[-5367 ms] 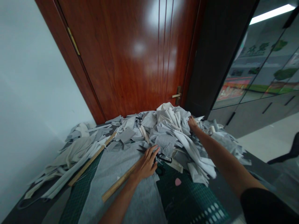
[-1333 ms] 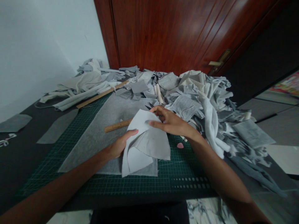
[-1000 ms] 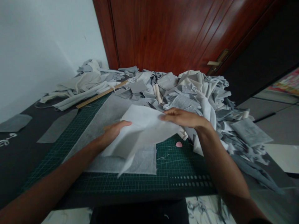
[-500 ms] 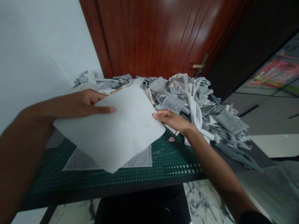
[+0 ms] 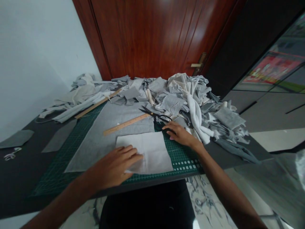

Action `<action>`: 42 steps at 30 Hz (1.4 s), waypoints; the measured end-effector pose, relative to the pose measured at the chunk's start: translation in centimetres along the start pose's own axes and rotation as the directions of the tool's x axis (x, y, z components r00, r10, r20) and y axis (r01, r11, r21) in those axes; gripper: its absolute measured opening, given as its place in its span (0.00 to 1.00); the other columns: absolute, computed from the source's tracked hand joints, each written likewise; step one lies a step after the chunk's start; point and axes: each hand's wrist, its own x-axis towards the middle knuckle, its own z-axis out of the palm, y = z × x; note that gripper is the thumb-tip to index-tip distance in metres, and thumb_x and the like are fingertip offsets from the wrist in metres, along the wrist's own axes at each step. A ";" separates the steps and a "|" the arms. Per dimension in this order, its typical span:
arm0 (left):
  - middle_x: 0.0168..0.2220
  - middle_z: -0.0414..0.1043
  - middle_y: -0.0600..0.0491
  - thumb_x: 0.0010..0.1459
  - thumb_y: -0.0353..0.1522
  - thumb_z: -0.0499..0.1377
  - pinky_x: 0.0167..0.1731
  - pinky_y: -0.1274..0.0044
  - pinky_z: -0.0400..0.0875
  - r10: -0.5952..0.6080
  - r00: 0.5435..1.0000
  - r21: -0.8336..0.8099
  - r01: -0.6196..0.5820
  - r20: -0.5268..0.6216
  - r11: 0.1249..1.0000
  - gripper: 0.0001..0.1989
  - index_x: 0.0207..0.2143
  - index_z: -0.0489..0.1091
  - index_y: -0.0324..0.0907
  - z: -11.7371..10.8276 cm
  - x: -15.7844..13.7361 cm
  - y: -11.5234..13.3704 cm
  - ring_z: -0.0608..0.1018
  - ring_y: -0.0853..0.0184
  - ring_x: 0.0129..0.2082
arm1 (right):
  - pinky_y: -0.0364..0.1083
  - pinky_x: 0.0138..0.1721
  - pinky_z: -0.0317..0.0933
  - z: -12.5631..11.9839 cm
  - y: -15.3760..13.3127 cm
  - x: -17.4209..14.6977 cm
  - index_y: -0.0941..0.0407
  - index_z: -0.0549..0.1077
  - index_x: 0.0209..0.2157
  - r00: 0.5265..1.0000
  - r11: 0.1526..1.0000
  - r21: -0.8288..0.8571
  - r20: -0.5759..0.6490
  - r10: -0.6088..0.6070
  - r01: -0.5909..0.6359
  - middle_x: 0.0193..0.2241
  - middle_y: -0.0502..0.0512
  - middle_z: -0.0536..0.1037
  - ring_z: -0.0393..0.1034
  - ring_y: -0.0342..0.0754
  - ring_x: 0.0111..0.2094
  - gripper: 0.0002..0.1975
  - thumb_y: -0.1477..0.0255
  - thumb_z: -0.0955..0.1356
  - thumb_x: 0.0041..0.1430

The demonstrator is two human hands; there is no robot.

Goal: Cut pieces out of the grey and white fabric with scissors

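Note:
An off-white fabric piece point(image 5: 152, 146) lies flat near the table's front edge, over a larger grey cloth point(image 5: 95, 143). My left hand point(image 5: 119, 163) rests on its left part, fingers spread and pressing down. To the right of the fabric piece, my right hand point(image 5: 179, 135) is down on the green cutting mat point(image 5: 181, 152). Its fingers are bent round a small pink tailor's chalk point(image 5: 172, 138), mostly covered by them. Black scissors point(image 5: 152, 113) lie just beyond, their handles close to my right fingertips.
A wooden ruler point(image 5: 126, 124) crosses the grey cloth, and another ruler point(image 5: 97, 104) lies farther back left. Heaped fabric scraps point(image 5: 176, 98) fill the back and right of the table. Loose grey pieces point(image 5: 59, 136) lie at the left. A wooden door point(image 5: 147, 38) stands behind.
The fabric piece, held up in both hands before, is now flat on the grey cloth. My left hand has come down onto it; my right hand has let go and moved to the chalk.

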 end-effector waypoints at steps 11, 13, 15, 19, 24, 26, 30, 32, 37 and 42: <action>0.61 0.70 0.49 0.73 0.40 0.50 0.62 0.65 0.64 0.055 0.998 0.314 -0.046 -0.020 0.948 0.21 0.64 0.66 0.50 0.7 -1.5 -1.1 0.71 0.57 0.61 | 0.55 0.54 0.68 0.3 0.0 -3.2 0.54 0.75 0.46 0.981 0.977 -0.100 0.025 0.193 -0.190 0.46 0.58 0.74 0.73 0.53 0.46 0.08 0.69 0.66 0.69; 0.59 0.71 0.44 0.73 0.39 0.49 0.63 0.60 0.63 -0.039 0.979 0.403 0.118 -0.199 0.907 0.22 0.63 0.67 0.42 0.0 -0.1 -2.7 0.70 0.54 0.60 | 0.54 0.52 0.68 0.3 -0.3 -2.8 0.54 0.74 0.46 0.980 0.974 -0.116 0.031 0.197 -0.193 0.46 0.58 0.74 0.73 0.52 0.45 0.07 0.70 0.66 0.69; 0.58 0.70 0.39 0.72 0.37 0.51 0.62 0.58 0.63 -0.119 0.956 0.464 0.236 -0.268 0.854 0.22 0.61 0.67 0.36 0.1 1.0 -4.4 0.70 0.51 0.60 | 0.53 0.52 0.67 0.5 -0.7 -2.0 0.54 0.73 0.47 0.982 0.976 -0.124 0.024 0.185 -0.181 0.47 0.58 0.74 0.73 0.52 0.46 0.08 0.70 0.66 0.69; 0.49 0.74 0.42 0.69 0.34 0.54 0.55 0.60 0.69 -0.170 0.953 0.480 0.275 -0.252 0.833 0.16 0.55 0.71 0.36 1.0 2.0 -6.3 0.74 0.51 0.53 | 0.53 0.55 0.66 0.6 -1.4 0.2 0.55 0.73 0.49 0.988 0.976 -0.161 0.005 0.152 -0.149 0.48 0.59 0.75 0.73 0.53 0.50 0.09 0.71 0.65 0.69; 0.45 0.77 0.45 0.71 0.32 0.49 0.55 0.61 0.68 -0.159 0.936 0.471 0.299 -0.314 0.830 0.14 0.44 0.74 0.40 -0.4 2.0 -6.3 0.76 0.53 0.50 | 0.51 0.46 0.68 0.1 -0.3 1.1 0.56 0.74 0.46 0.949 0.936 -0.257 0.138 0.284 -0.242 0.41 0.58 0.77 0.74 0.52 0.41 0.10 0.72 0.70 0.63; 0.46 0.77 0.44 0.70 0.32 0.48 0.53 0.60 0.69 -0.170 0.921 0.506 0.340 -0.352 0.793 0.15 0.44 0.75 0.40 -1.6 1.8 -6.5 0.76 0.52 0.50 | 0.50 0.45 0.67 -0.2 0.2 0.6 0.56 0.75 0.45 0.939 0.928 -0.266 0.157 0.308 -0.260 0.41 0.58 0.77 0.74 0.52 0.40 0.10 0.72 0.72 0.62; 0.43 0.76 0.43 0.67 0.33 0.52 0.50 0.60 0.69 -0.230 0.918 0.582 0.385 -0.323 0.717 0.13 0.43 0.75 0.40 -3.5 1.8 -8.2 0.76 0.51 0.47 | 0.49 0.45 0.67 -0.1 0.4 -1.1 0.56 0.75 0.45 0.946 0.938 -0.221 0.121 0.300 -0.269 0.43 0.57 0.76 0.74 0.50 0.40 0.10 0.75 0.72 0.61; 0.45 0.75 0.42 0.66 0.34 0.53 0.50 0.60 0.69 -0.234 0.911 0.597 0.400 -0.338 0.696 0.13 0.46 0.75 0.39 -3.8 2.0 -9.5 0.75 0.50 0.47 | 0.49 0.44 0.67 0.1 0.2 -1.8 0.56 0.76 0.43 0.952 0.945 -0.187 0.101 0.288 -0.266 0.42 0.57 0.76 0.73 0.49 0.38 0.07 0.76 0.70 0.63; 0.49 0.73 0.38 0.67 0.33 0.53 0.53 0.60 0.69 -0.259 0.901 0.584 0.425 -0.349 0.692 0.17 0.54 0.72 0.35 -3.7 3.4 -11.9 0.73 0.49 0.50 | 0.49 0.44 0.66 0.8 -0.4 -2.8 0.56 0.75 0.36 0.963 0.956 -0.131 0.016 0.268 -0.263 0.38 0.55 0.75 0.72 0.49 0.38 0.02 0.76 0.69 0.63; 0.44 0.73 0.40 0.66 0.31 0.53 0.52 0.60 0.69 -0.270 0.901 0.553 0.424 -0.340 0.717 0.12 0.47 0.72 0.37 -3.0 4.2 -13.1 0.73 0.49 0.49 | 0.50 0.43 0.66 1.9 -0.6 -4.0 0.55 0.73 0.35 0.944 0.941 -0.091 -0.091 0.318 -0.326 0.35 0.55 0.76 0.71 0.50 0.37 0.02 0.76 0.69 0.62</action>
